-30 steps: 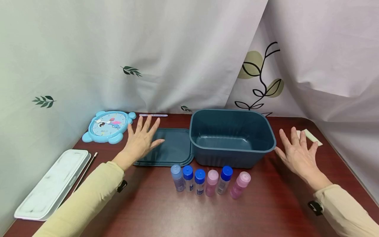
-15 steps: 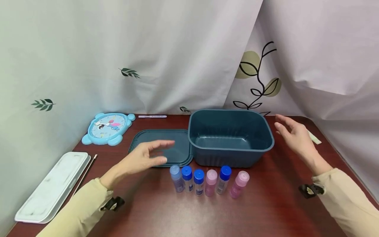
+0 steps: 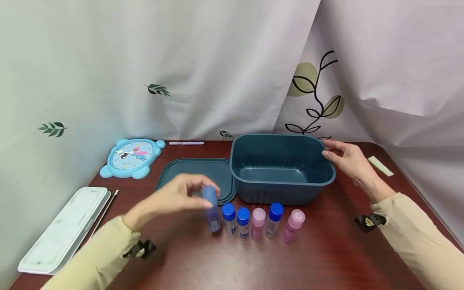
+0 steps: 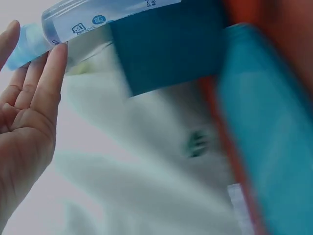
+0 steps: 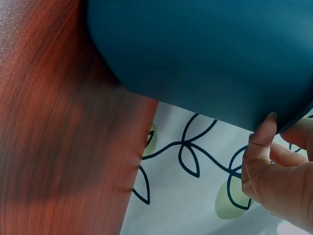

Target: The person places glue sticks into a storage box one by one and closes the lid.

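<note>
My left hand point(image 3: 177, 194) pinches a small bluish bottle point(image 3: 213, 215) by its light blue cap, between thumb and fingers. In the left wrist view this bottle point(image 4: 107, 18) shows a clear body with small printed marks. To its right stand more small bottles in a row: blue-capped ones, such as one bottle point(image 3: 229, 219), and pink ones, such as the end bottle point(image 3: 293, 226). My right hand point(image 3: 349, 163) holds the right rim of a dark teal plastic box point(image 3: 279, 191), and in the right wrist view its fingertips point(image 5: 266, 129) grip the edge. The box's inside shows nothing in it.
The flat teal lid point(image 3: 195, 169) lies left of the box. A blue toy clock point(image 3: 132, 158), a thin pen point(image 3: 186, 143), a white case point(image 3: 65, 229) and a pencil point(image 3: 106, 211) lie further left. A pale strip point(image 3: 380, 166) lies at the right. Curtains hang behind.
Both spread hands came inward. The left reached the leftmost bottle, took hold of its cap and shifted it slightly left; the right moved left onto the box's rim.
</note>
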A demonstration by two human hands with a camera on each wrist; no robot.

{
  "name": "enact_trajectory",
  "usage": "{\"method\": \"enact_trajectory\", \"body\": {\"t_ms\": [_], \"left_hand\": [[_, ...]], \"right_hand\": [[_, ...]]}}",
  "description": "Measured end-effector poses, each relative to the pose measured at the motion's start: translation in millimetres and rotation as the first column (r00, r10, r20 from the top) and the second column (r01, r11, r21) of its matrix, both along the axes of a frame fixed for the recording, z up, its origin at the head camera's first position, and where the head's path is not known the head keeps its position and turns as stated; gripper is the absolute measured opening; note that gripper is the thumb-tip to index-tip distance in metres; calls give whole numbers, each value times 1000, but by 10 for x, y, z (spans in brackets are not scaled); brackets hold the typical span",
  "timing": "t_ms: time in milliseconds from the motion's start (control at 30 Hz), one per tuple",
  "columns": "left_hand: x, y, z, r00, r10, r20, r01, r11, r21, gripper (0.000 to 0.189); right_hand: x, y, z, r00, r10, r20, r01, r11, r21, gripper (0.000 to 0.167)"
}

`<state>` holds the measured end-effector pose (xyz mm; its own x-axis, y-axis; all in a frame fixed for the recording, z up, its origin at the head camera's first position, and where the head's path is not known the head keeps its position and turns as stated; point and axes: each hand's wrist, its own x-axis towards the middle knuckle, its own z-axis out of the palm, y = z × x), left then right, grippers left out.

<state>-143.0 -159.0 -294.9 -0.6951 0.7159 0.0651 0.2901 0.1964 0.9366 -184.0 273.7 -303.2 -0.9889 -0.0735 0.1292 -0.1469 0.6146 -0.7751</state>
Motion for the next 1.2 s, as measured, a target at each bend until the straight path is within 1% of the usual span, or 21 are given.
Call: {"method": "enact_trajectory", "body": {"t_ms": [67,100,133,167,200,267,300,367,467,533,600,667,733,800,833,900,967,1100,1133,1200], "left_hand": [[-136,20,320,999,15,-43,-15,1000,4,33],[-215,60,492,998,33,-62,-33,999,4,35],[-294,121,641,996,48,-76,-47,999,17,37],[-377,215,761,995,62,-73,-60,998,29,39],[-458,328,858,995,79,-68,-76,996,41,39],[-608,591,953,994,97,-49,-94,993,67,38],[-682,737,965,994,105,-38,-102,992,73,37],[-806,1038,924,995,93,-35,-91,994,61,35],[-931,1423,785,996,67,-59,-68,998,-9,34],[-984,1634,680,996,51,-76,-57,995,-79,33],[-1016,1782,583,994,54,-97,-68,986,-152,33],[-1034,1891,500,991,55,-122,-81,971,-226,33],[-1039,1971,440,987,50,-152,-94,950,-297,33],[-1039,2032,400,981,31,-190,-99,927,-361,32],[-1038,2058,392,978,19,-210,-102,915,-391,32],[-1030,2099,410,975,-1,-224,-97,899,-427,30],[-1031,2136,482,971,-32,-237,-82,885,-458,29],[-1073,2215,651,969,-83,-232,-40,877,-479,29],[-1087,2232,670,968,-95,-233,-30,876,-482,30],[-1115,2254,642,969,-109,-222,-14,872,-489,30]], "right_hand": [[10,2,5,1000,-6,-2,6,1000,3,46],[16,4,9,1000,-10,-4,10,1000,5,46],[22,7,12,1000,-13,-6,13,1000,7,45],[29,8,14,1000,-15,-9,15,1000,11,45],[35,9,16,1000,-17,-11,17,1000,14,45],[48,9,17,1000,-20,-16,20,1000,20,44],[54,6,17,1000,-20,-19,20,1000,23,44],[64,-5,15,1000,-18,-21,18,1000,23,44],[80,-32,9,999,-17,-27,18,999,31,43],[96,-59,4,999,-18,-26,19,999,44,43],[115,-89,-2,1000,-22,-21,23,998,60,43],[126,-120,-5,1000,-20,-13,21,997,70,44],[137,-141,-2,1000,-24,-12,25,996,80,44],[139,-152,5,999,-25,-22,26,996,82,43],[141,-153,12,999,-25,-29,27,996,84,43],[143,-150,26,999,-26,-38,29,996,82,42],[141,-149,44,999,-20,-47,24,996,80,42],[134,-163,64,999,0,-51,3,998,65,42],[133,-172,65,999,4,-51,-1,998,63,43],[138,-189,59,999,11,-51,-8,999,52,42]]}}
